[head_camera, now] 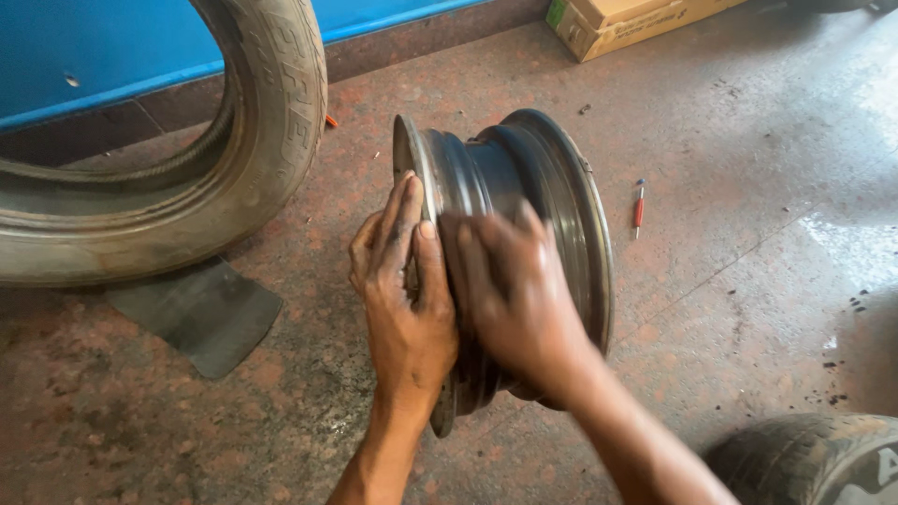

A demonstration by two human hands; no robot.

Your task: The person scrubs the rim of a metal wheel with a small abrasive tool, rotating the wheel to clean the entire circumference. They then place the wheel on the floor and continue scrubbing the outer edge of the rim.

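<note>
Gripping a bare steel wheel rim [524,187] upright, both hands [458,290] clamped side by side, tyre [271,122] nearby

Bare steel rim on a gritty stone floor

The wheel rim [524,187] at centre is grey metal, dully shiny and scuffed, with grime in its channel. The tyre [271,122] at upper left is matt, dusty rubber with worn tread. The floor [748,187] looks like speckled reddish stone, rough and stained, glossier at right. The box [636,19] at the top is brown cardboard.
</note>
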